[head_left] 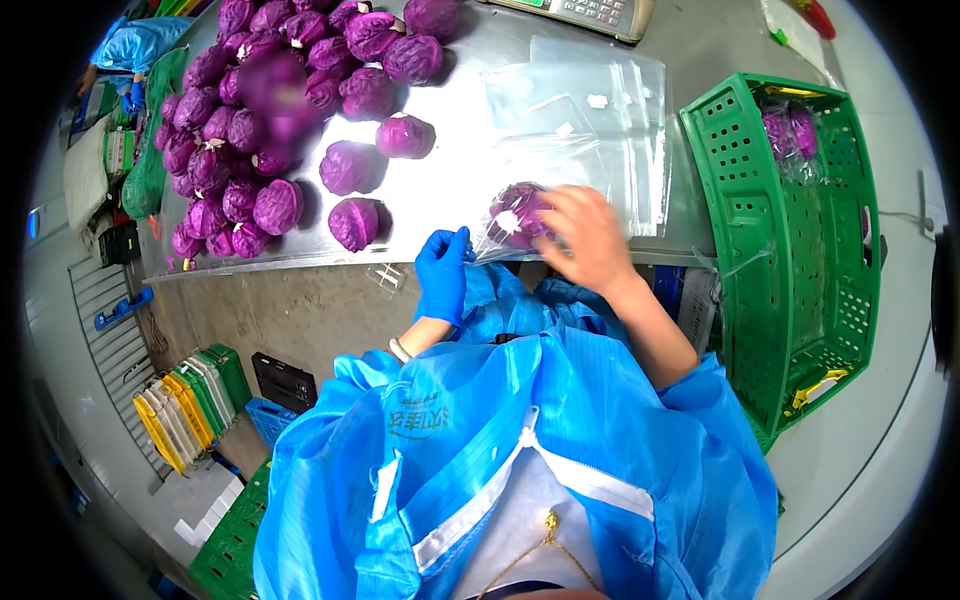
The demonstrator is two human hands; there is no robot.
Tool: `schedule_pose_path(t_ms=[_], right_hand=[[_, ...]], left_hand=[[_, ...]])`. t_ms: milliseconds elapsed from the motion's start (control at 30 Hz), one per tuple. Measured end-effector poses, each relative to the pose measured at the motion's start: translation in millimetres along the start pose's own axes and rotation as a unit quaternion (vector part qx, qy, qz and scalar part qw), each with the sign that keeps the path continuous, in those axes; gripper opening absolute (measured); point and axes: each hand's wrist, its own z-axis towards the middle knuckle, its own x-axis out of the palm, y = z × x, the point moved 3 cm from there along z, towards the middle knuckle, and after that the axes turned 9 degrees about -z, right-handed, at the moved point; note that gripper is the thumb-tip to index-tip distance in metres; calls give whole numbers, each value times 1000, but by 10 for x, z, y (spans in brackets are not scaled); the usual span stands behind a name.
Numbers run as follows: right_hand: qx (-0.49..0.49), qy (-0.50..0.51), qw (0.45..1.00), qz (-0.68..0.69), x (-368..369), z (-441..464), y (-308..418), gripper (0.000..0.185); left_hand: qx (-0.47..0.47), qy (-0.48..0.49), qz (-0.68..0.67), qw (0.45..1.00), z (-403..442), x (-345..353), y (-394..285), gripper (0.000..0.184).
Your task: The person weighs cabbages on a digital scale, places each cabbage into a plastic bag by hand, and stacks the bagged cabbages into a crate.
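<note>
A red cabbage (517, 216) lies near the table's front edge, inside a clear plastic bag. My left hand (442, 275), in a blue glove, is closed in a pinch on the bag's edge (480, 252), left of the cabbage. Bare and slightly blurred, my right hand (585, 238) curves its fingers and thumb around the cabbage's right side. Behind it are flat clear plastic bags (570, 110) in a stack. Three loose cabbages sit left of the bags, the nearest one (353, 224) close to the table edge.
A large heap of red cabbages (240, 130) covers the left of the metal table (455, 190). A scale (590, 12) stands at the back. On the right is a green crate (735, 210) with bagged cabbages (790, 132) inside. Folded crates (195, 405) stand on the floor at left.
</note>
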Motion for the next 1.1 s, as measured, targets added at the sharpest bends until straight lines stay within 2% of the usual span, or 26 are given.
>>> schedule_pose_path(t_ms=[67, 100, 167, 200, 233, 300, 367, 400, 433, 500, 533, 567, 600, 633, 667, 700, 767, 800, 833, 900, 933, 967, 1000, 1033, 1067, 1100], right_hand=[[-44, 131, 990, 4, 97, 396, 229, 73], [-23, 163, 986, 32, 275, 358, 142, 77], [20, 225, 970, 87, 727, 209, -49, 84], [13, 243, 968, 62, 740, 255, -27, 84], [15, 265, 963, 48, 742, 315, 11, 84], [17, 257, 965, 43, 770, 418, -39, 84], [26, 244, 966, 82, 807, 344, -58, 85], [31, 236, 966, 101, 829, 291, -55, 86], [38, 243, 964, 104, 855, 274, -73, 91], [101, 286, 942, 145, 848, 376, -156, 98], [184, 277, 917, 220, 909, 365, -244, 101], [298, 248, 869, 307, 1061, 315, -366, 97], [403, 229, 786, 409, 1104, 288, -423, 93], [491, 197, 684, 503, 1104, 312, -493, 90], [527, 220, 659, 488, 896, 394, -532, 83], [527, 188, 631, 538, 769, 417, -663, 81], [540, 105, 518, 655, 172, 543, -656, 98], [524, 76, 565, 633, -92, 588, -644, 98], [502, 54, 611, 609, -331, 632, -636, 99], [501, -15, 700, 509, -562, 561, -904, 101], [502, -72, 680, 530, -898, 587, -1015, 98], [469, -114, 674, 560, -1200, 562, -1222, 87], [450, -156, 645, 598, -1405, 395, -1490, 70], [478, -133, 625, 603, -1711, 262, -1663, 61], [455, -153, 603, 637, -1992, 113, -1811, 59], [438, -203, 618, 621, -2281, 205, -1815, 62]], left_hand=[[-30, -3, 10, 999, 53, -80, 34, 20], [-45, -4, 14, 999, 88, -132, 42, 19], [40, -41, 35, 998, 156, -254, -59, 13], [194, -65, 193, 960, 190, -279, -265, 16], [331, -24, 214, 919, 177, -185, -564, 28], [375, 134, 232, 888, 277, 100, -842, 46], [324, 289, 395, 809, 506, 359, -613, 59], [169, 327, 334, 868, 691, 185, -95, 64], [-51, 354, 272, 893, 811, 142, 151, 67], [-155, 367, 204, 894, 1084, 149, 378, 66], [-144, 402, 157, 891, 1185, 198, 249, 64], [-134, 435, 109, 884, 1304, 223, 102, 63], [-322, 414, -11, 851, 1516, 247, 272, 65], [-387, 385, 5, 838, 1605, 274, 157, 70], [-352, 407, 49, 842, 1671, 310, -15, 69], [-314, 427, 91, 843, 1679, 418, -190, 68], [-175, 423, 155, 875, 1437, 864, -772, 64], [-182, 361, 144, 903, 1279, 1170, -1074, 59], [-139, 342, 134, 920, 1231, 1389, -1110, 56], [-52, 358, 155, 919, 1021, 1887, -1145, 57], [-2, 386, 152, 910, 752, 2160, -1386, 60], [-54, 449, 117, 884, 651, 2332, -1522, 63], [-108, 499, -38, 859, 493, 2534, -1699, 63], [-156, 531, -196, 810, 366, 2673, -1821, 64], [-51, 534, -133, 833, 394, 2672, -1853, 63], [54, 528, -67, 845, 456, 2632, -1849, 63]])
